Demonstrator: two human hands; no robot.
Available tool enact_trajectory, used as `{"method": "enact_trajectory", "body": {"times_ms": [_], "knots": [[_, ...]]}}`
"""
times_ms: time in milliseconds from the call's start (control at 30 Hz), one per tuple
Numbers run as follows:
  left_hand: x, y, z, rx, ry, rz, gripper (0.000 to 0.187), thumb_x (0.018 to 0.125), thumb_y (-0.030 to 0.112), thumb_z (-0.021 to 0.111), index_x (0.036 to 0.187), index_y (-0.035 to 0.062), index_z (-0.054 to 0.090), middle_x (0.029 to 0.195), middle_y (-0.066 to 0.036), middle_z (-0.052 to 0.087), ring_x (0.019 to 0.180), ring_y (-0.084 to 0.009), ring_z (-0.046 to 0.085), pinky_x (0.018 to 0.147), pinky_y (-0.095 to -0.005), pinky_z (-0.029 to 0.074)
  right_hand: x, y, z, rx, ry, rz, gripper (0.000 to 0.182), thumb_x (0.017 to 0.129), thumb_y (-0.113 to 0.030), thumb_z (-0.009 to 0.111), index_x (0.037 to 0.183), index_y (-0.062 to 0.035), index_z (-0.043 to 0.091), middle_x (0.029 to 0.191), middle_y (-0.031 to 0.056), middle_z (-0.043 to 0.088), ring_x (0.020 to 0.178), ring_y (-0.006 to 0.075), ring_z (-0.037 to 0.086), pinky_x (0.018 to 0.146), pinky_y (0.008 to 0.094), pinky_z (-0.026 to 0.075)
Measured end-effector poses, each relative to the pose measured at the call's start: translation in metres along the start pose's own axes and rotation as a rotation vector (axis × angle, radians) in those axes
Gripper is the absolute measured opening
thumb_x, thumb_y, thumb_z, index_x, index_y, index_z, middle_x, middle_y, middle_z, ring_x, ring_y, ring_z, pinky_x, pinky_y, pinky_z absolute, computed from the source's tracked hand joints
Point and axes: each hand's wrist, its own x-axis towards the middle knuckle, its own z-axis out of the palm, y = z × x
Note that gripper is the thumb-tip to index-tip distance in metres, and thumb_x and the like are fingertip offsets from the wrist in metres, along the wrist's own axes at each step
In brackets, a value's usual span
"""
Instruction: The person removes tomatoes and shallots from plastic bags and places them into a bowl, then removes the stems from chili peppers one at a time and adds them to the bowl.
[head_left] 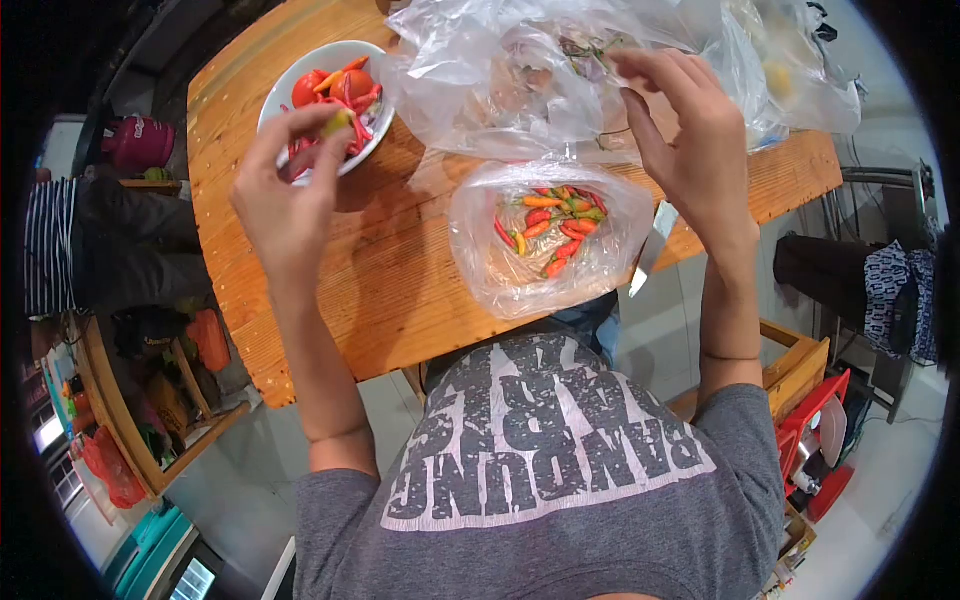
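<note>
My left hand [285,185] is over the near side of a white bowl [283,88], its thumb and fingers pinched on a small yellow-green chili [338,122]. In the bowl lie tomatoes [308,88], red and orange chilies and some purplish pieces. My right hand [690,130] is raised beside a crumpled clear plastic bag [470,80]; its thumb and forefinger are apart, with nothing visible between them. Green stems and scraps [590,50] show near those fingertips. Between my hands, an opened clear bag [480,270] contains several red, orange and yellow chilies [560,225].
A knife [652,248] sticks out past the near edge of the wooden table [340,290], right of the chili bag. More plastic bags [790,70] lie at the back right. Another person's dark-clothed legs [140,240] are at the left, beside a wooden shelf [130,420].
</note>
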Motion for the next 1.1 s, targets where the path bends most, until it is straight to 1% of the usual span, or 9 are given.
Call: {"method": "enact_trajectory", "body": {"times_ms": [67, 167, 267, 400, 633, 800, 900, 1000, 1100], "knots": [[0.013, -0.024, -0.001, 0.065, 0.014, 0.079, 0.022, 0.084, -0.005, 0.067, 0.104, 0.0012, 0.073, 0.104, -0.007, 0.072, 0.097, -0.0169, 0.069, 0.085, -0.0305, 0.055, 0.0, 0.004, 0.005, -0.115, 0.032, -0.094, 0.031, 0.076, 0.006, 0.063, 0.104, -0.0048, 0.069, 0.098, 0.0103, 0.068, 0.092, 0.0314, 0.064, 0.077, 0.0402, 0.053], [0.012, -0.042, 0.0, 0.172, 0.057, 0.135, 0.025, 0.086, -0.003, 0.062, 0.108, 0.0037, 0.074, 0.114, -0.008, 0.071, 0.103, -0.0205, 0.068, 0.091, -0.0315, 0.053, -0.025, -0.028, -0.013, 0.206, -0.205, 0.182, 0.027, 0.076, 0.005, 0.063, 0.102, -0.0038, 0.069, 0.102, 0.0112, 0.066, 0.097, 0.0302, 0.062, 0.075, 0.0391, 0.053], [0.01, -0.052, 0.005, 0.188, 0.12, 0.152, 0.028, 0.088, -0.002, 0.061, 0.112, 0.0043, 0.073, 0.117, -0.01, 0.07, 0.106, -0.0218, 0.067, 0.092, -0.0332, 0.052, -0.051, -0.041, -0.009, 0.202, -0.564, 0.061, 0.021, 0.079, -0.004, 0.072, 0.101, -0.0049, 0.07, 0.101, 0.0063, 0.066, 0.094, 0.0221, 0.063, 0.069, 0.0341, 0.053], [0.01, -0.047, 0.006, 0.199, 0.171, 0.218, 0.029, 0.089, -0.001, 0.061, 0.115, 0.0042, 0.072, 0.119, -0.013, 0.068, 0.108, -0.0241, 0.066, 0.092, -0.0343, 0.052, -0.073, -0.036, 0.005, -0.111, -0.663, -0.034, 0.023, 0.077, -0.018, 0.077, 0.094, -0.0043, 0.07, 0.092, 0.0059, 0.061, 0.085, 0.0221, 0.059, 0.068, 0.035, 0.052], [-0.015, 0.014, 0.001, 0.247, 0.034, 0.342, 0.024, 0.091, -0.001, 0.064, 0.112, 0.0041, 0.072, 0.119, -0.012, 0.067, 0.108, -0.021, 0.065, 0.085, -0.0307, 0.054, -0.07, -0.036, 0.0, -0.032, -0.714, 0.064, 0.024, 0.075, -0.015, 0.076, 0.095, -0.0071, 0.067, 0.094, 0.0066, 0.06, 0.089, 0.0251, 0.059, 0.072, 0.0376, 0.051], [-0.07, 0.061, 0.024, -0.051, -0.25, 0.393, 0.023, 0.079, -0.002, 0.074, 0.101, 0.0063, 0.073, 0.102, -0.009, 0.068, 0.089, -0.0224, 0.068, 0.075, -0.0322, 0.056, -0.07, -0.033, 0.004, 0.183, -0.736, 0.084, 0.016, 0.083, -0.013, 0.068, 0.093, -0.0018, 0.064, 0.088, 0.0125, 0.061, 0.084, 0.0311, 0.063, 0.07, 0.0424, 0.052], [-0.093, 0.064, 0.048, -0.172, -0.375, 0.319, 0.028, 0.08, -0.003, 0.073, 0.106, 0.0046, 0.071, 0.099, -0.011, 0.066, 0.085, -0.0216, 0.068, 0.07, -0.03, 0.056, -0.066, -0.029, 0.003, 0.251, -0.668, 0.096, 0.018, 0.083, -0.01, 0.069, 0.099, -0.0007, 0.066, 0.088, 0.0144, 0.065, 0.081, 0.0324, 0.066, 0.068, 0.0404, 0.053], [-0.1, 0.056, 0.06, -0.211, -0.376, 0.146, 0.037, 0.078, -0.006, 0.075, 0.114, 0.0022, 0.068, 0.102, -0.011, 0.067, 0.082, -0.0157, 0.069, 0.066, -0.0259, 0.057, -0.057, -0.035, -0.008, 0.455, -0.421, 0.131, 0.022, 0.084, -0.002, 0.071, 0.105, 0.0003, 0.067, 0.094, 0.0145, 0.07, 0.081, 0.0267, 0.071, 0.067, 0.034, 0.056], [-0.097, 0.061, 0.054, -0.396, -0.392, -0.035, 0.038, 0.075, -0.007, 0.078, 0.111, 0.0002, 0.069, 0.101, -0.01, 0.069, 0.083, -0.0136, 0.071, 0.065, -0.0245, 0.058, -0.063, -0.044, -0.012, 0.739, -0.161, 0.373, 0.024, 0.083, 0.003, 0.073, 0.107, 0.0015, 0.068, 0.098, 0.0127, 0.072, 0.082, 0.0183, 0.073, 0.065, 0.0284, 0.057]]}}
